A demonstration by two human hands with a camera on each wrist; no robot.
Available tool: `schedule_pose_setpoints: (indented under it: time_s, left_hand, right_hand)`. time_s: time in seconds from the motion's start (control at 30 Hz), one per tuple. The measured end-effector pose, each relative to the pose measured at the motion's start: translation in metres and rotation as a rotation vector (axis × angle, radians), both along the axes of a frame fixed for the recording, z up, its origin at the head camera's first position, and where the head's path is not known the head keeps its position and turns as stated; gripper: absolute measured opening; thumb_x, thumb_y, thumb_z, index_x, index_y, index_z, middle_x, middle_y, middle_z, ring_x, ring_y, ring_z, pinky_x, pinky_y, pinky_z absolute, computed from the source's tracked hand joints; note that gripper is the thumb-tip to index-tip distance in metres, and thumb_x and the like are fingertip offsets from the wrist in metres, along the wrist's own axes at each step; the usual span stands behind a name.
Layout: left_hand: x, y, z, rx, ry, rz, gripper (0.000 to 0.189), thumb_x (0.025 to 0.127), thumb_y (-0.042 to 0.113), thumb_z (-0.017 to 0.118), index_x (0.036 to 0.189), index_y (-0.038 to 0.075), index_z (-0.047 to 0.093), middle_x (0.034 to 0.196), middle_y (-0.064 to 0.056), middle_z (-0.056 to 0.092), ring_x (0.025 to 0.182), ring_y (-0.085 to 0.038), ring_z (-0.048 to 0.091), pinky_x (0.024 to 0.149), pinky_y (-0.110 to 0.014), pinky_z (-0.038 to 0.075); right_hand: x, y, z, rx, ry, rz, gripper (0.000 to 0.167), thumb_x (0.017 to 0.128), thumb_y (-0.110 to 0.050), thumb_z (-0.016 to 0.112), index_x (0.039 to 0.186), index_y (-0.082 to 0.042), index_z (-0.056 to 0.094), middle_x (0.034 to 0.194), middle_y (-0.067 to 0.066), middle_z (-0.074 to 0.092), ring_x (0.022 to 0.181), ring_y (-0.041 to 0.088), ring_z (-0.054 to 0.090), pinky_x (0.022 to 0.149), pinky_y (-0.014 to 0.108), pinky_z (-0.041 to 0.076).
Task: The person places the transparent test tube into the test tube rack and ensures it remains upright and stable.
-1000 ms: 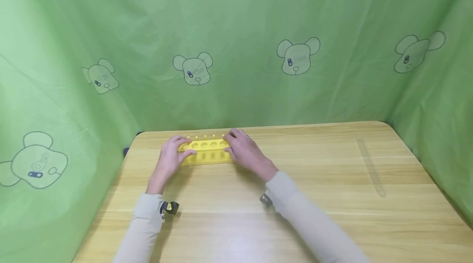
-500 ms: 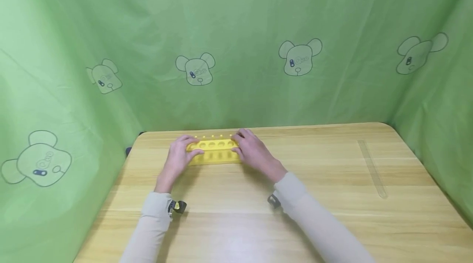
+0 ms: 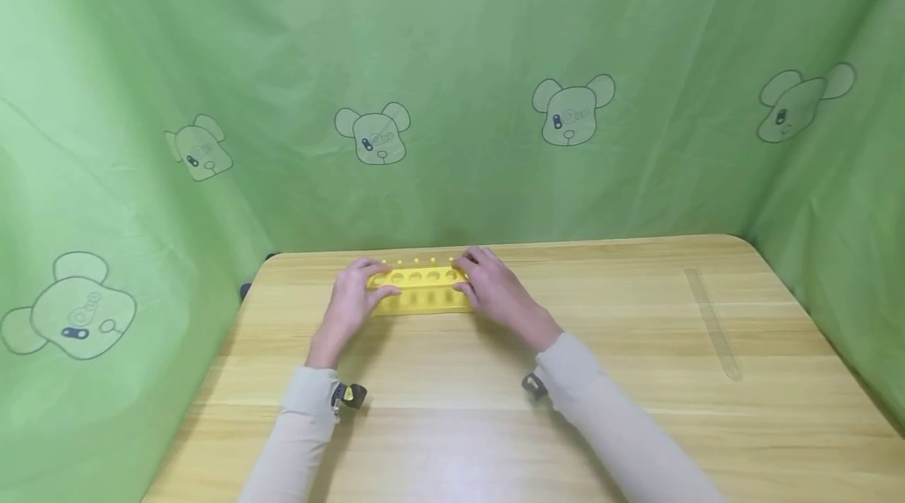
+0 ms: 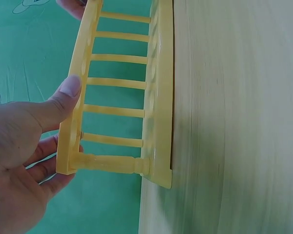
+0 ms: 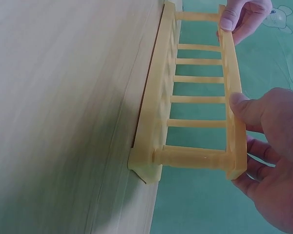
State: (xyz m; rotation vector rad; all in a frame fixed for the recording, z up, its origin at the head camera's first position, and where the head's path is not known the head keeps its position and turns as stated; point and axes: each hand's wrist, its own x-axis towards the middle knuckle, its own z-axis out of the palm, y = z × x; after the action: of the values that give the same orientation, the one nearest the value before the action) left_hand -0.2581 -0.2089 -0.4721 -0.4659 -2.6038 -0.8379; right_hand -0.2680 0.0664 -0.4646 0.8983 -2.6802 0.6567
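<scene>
On the table (image 3: 438, 432), near its far edge and left of its middle, is the yellow rack (image 3: 424, 299), with the left hand (image 3: 351, 295) and the right hand (image 3: 498, 292) each pinching one end of its top. The step seems to be positioning this rack, and the next move would call for equal, gentle force from both sides. The hands cover its end holes, I cannot tell whether its base fully rests, and the clear strip (image 3: 712, 322) toward the table's right side is difficult to make out.

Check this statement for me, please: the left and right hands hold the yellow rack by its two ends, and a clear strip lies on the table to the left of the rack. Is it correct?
Not entirely: the clear strip lies to the right of the yellow rack, as the head view shows. The rest is right: left hand and right hand hold the rack by its ends.
</scene>
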Motion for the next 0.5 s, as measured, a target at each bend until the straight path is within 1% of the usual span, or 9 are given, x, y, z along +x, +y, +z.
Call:
schedule_pose_setpoints:
  time_s: [0.2,0.37,0.5]
  left_hand:
    - [-0.001,0.008,-0.002,0.023,0.048,-0.027,0.043,0.074,0.017,0.092,0.110,-0.001,0.076,0.112,-0.018,0.071,0.105,-0.035,0.068,0.100,-0.044,0.056]
    - [-0.001,0.015,-0.002,0.020,0.052,-0.026,0.043,0.075,0.018,0.092,0.110,-0.001,0.075,0.113,-0.017,0.071,0.107,-0.035,0.067,0.100,-0.045,0.056]
    - [-0.003,0.020,-0.003,0.015,0.039,-0.025,0.044,0.075,0.018,0.092,0.111,0.000,0.075,0.114,-0.017,0.071,0.107,-0.035,0.067,0.101,-0.045,0.055]
  right_hand:
    - [0.001,0.008,0.000,-0.005,0.015,-0.007,0.037,0.097,-0.020,0.073,0.128,0.000,0.066,0.118,0.010,0.061,0.107,0.024,0.055,0.094,0.035,0.055]
    - [0.002,0.015,0.001,-0.009,0.002,-0.006,0.037,0.098,-0.019,0.073,0.128,0.000,0.065,0.118,0.010,0.060,0.109,0.025,0.055,0.095,0.036,0.055]
    - [0.003,0.021,0.000,-0.021,0.001,-0.007,0.037,0.098,-0.019,0.073,0.129,0.000,0.065,0.120,0.010,0.060,0.111,0.026,0.055,0.096,0.037,0.055]
